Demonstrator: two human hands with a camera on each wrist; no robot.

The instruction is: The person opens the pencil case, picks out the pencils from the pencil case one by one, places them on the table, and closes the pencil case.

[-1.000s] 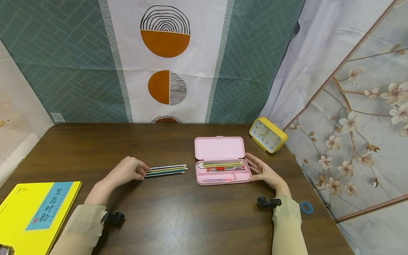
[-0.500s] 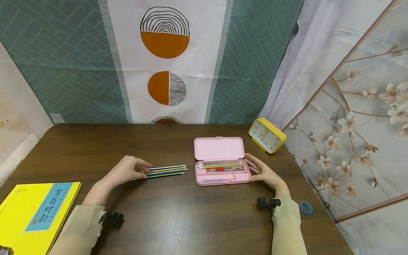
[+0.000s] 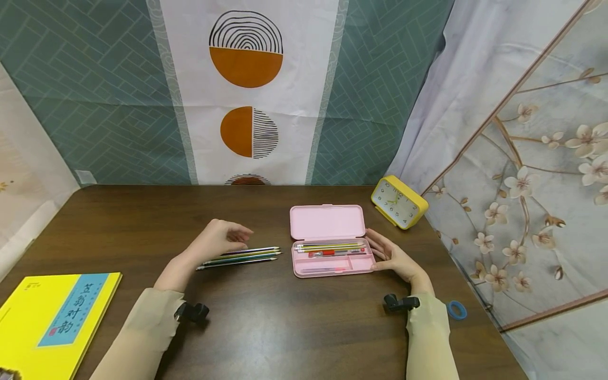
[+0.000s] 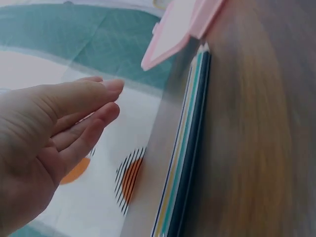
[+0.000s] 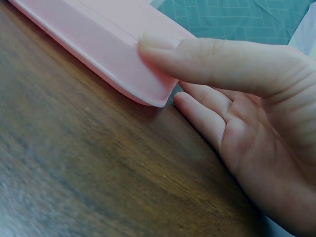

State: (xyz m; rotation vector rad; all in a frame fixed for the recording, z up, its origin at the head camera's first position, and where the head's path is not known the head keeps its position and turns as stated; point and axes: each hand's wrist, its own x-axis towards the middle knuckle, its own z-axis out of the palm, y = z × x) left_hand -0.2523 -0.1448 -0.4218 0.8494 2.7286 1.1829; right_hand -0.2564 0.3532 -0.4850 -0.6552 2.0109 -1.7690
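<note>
Several pencils (image 3: 249, 257) lie side by side on the table, tips to the right. My left hand (image 3: 219, 240) hovers just above and behind them, its fingers loosely bent and holding nothing. In the left wrist view a gap separates this hand (image 4: 59, 118) from the pencils (image 4: 192, 133). A pink pencil case (image 3: 326, 222) stands with its lid raised; pencils and a red pen (image 3: 328, 253) lie in its back compartment, a pale pen (image 3: 323, 269) in the front one. My right hand (image 3: 394, 258) grips the case's right end, thumb (image 5: 163, 52) against its near corner, other fingers behind it.
A yellow clock (image 3: 400, 201) stands behind the case at the right. A yellow book (image 3: 28, 311) lies at the left front. Near my right sleeve is a blue ring-shaped roll (image 3: 456, 310). Fabric hangs behind the wooden table (image 3: 266, 327).
My left hand has let go of the pencils, risen and moved right over them, so their left ends now show. The right hand and the case have stayed in place.
</note>
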